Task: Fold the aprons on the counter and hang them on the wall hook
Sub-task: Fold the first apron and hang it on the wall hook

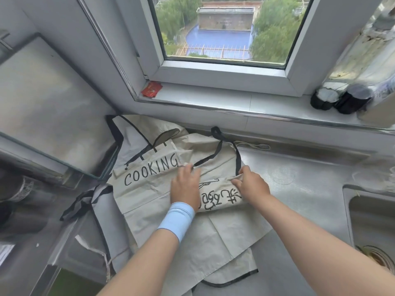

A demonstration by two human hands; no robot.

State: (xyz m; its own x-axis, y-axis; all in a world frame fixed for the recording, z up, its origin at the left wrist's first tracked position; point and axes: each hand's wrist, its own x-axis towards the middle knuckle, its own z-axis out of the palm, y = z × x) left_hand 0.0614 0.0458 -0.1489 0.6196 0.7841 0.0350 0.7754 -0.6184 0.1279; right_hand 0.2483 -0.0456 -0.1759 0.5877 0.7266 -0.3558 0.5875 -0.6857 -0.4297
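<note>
Right grip (253, 185) is pinching a folded edge of the top apron (222, 200), fingers curled round the cloth right next to the black printed characters. Left grip (185, 188), the one with the light blue wristband (177, 218), isn't holding anything. It's just flat, fingers straight, pressing that same apron down a little to the left of the right grip.

Both aprons are on the steel tabletop (299, 178). The second apron (149, 174), the one that says COOKING, is spread out underneath and sticks out to the left of the left grip. A black strap (218, 149) loops away just past both grips, toward the window sill (213, 99). Well off to the right of the right grip there's the sink (350, 221). Up on the sill, a red card (151, 89) sits beyond the left grip and two dark jars (339, 99) far beyond the right one.
</note>
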